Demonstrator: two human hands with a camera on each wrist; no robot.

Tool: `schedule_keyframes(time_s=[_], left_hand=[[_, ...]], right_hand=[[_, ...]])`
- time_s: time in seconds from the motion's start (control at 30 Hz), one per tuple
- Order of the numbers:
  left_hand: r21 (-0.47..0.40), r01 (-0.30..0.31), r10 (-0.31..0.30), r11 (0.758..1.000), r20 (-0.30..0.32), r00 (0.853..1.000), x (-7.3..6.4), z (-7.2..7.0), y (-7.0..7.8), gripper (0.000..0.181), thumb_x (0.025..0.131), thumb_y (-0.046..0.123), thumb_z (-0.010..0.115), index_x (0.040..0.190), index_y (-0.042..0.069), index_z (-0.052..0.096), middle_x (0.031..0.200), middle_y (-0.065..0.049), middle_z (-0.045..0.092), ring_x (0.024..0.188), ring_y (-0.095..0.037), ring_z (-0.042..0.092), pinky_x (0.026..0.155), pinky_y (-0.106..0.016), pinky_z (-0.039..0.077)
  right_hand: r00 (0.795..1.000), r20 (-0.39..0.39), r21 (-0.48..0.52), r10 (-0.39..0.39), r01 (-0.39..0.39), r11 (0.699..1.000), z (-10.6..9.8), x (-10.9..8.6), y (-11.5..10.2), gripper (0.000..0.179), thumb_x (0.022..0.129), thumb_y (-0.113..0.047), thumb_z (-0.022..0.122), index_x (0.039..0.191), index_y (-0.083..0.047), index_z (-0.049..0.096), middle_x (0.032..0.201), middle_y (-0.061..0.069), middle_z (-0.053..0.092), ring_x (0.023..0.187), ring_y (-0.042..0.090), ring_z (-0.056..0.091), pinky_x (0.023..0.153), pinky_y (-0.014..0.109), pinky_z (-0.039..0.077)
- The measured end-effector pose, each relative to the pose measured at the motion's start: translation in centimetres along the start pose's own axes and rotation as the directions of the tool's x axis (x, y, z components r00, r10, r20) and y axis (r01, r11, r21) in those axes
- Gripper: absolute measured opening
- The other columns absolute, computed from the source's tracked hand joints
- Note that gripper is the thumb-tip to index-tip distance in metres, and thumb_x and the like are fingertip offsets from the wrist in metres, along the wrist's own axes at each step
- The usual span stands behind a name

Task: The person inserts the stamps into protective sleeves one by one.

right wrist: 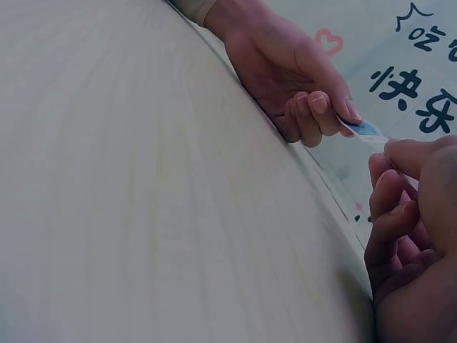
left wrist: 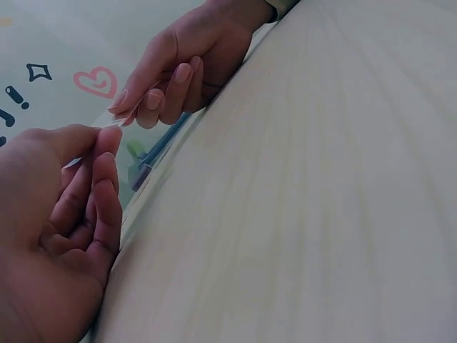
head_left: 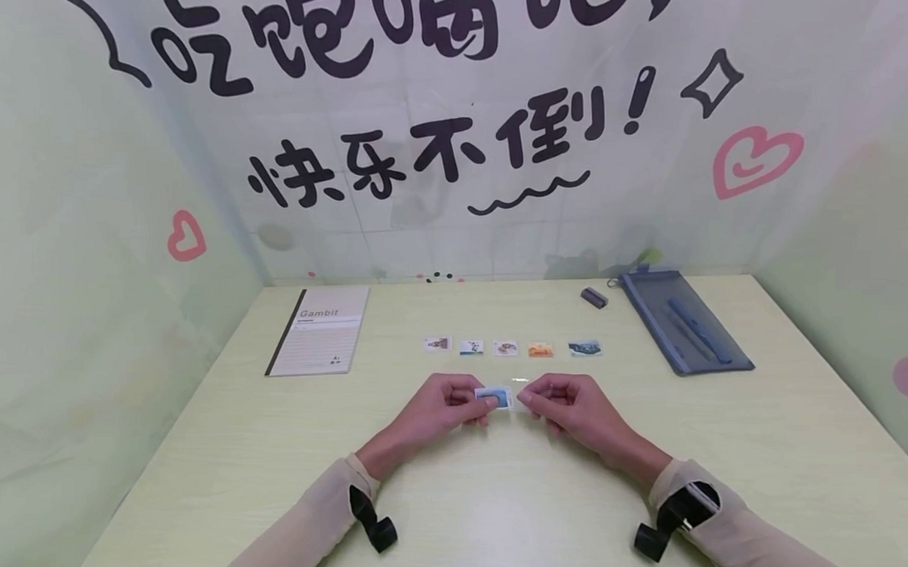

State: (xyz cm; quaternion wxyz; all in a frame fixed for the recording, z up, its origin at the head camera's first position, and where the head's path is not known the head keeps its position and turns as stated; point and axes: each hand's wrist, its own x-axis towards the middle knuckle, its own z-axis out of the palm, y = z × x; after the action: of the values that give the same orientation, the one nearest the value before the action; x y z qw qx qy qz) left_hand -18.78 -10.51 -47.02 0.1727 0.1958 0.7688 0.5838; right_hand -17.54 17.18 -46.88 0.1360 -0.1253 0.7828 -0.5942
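Observation:
Above the table's middle, my left hand pinches a small blue-and-white stamp between thumb and fingers. My right hand pinches the edge of a clear plastic piece, seemingly a stamp sleeve, at the stamp's right side. In the right wrist view the stamp's blue face shows beside the left thumb, and a pale edge runs across to the right fingertips. From the left wrist only a thin pale edge appears between both hands. How far the stamp lies inside the clear piece, I cannot tell.
Several stamps lie in a row beyond the hands, among them an orange one and a dark blue one. A notebook is at the left. A blue mesh pouch with pens lies right, beside a dark eraser.

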Motion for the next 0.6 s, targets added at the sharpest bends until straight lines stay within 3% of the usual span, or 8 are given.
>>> schedule_keyframes(time_s=[0.4, 0.6], left_hand=[[0.074, -0.057, 0.054, 0.996, 0.041, 0.998, 0.02, 0.40, 0.06, 0.015, 0.102, 0.035, 0.078, 0.105, 0.020, 0.079, 0.086, -0.001, 0.080, 0.069, -0.011, 0.060, 0.066, -0.020, 0.046], [0.076, -0.071, 0.068, 0.995, 0.041, 0.997, 0.04, 0.31, 0.00, 0.017, 0.107, 0.035, 0.071, 0.115, 0.021, 0.074, 0.088, -0.001, 0.080, 0.073, -0.011, 0.061, 0.069, -0.021, 0.048]], right_hand=[[1.000, 0.020, -0.030, -0.019, 0.020, 0.999, 0.04, 0.10, -0.11, 0.027, 0.102, -0.038, 0.077, 0.111, -0.013, 0.080, 0.075, 0.006, 0.063, 0.059, 0.012, 0.051, 0.057, 0.024, 0.044], [1.000, -0.016, -0.024, -0.014, 0.014, 1.000, 0.06, 0.03, -0.01, 0.028, 0.104, -0.039, 0.075, 0.114, -0.013, 0.079, 0.079, 0.007, 0.063, 0.060, 0.013, 0.052, 0.058, 0.025, 0.046]])
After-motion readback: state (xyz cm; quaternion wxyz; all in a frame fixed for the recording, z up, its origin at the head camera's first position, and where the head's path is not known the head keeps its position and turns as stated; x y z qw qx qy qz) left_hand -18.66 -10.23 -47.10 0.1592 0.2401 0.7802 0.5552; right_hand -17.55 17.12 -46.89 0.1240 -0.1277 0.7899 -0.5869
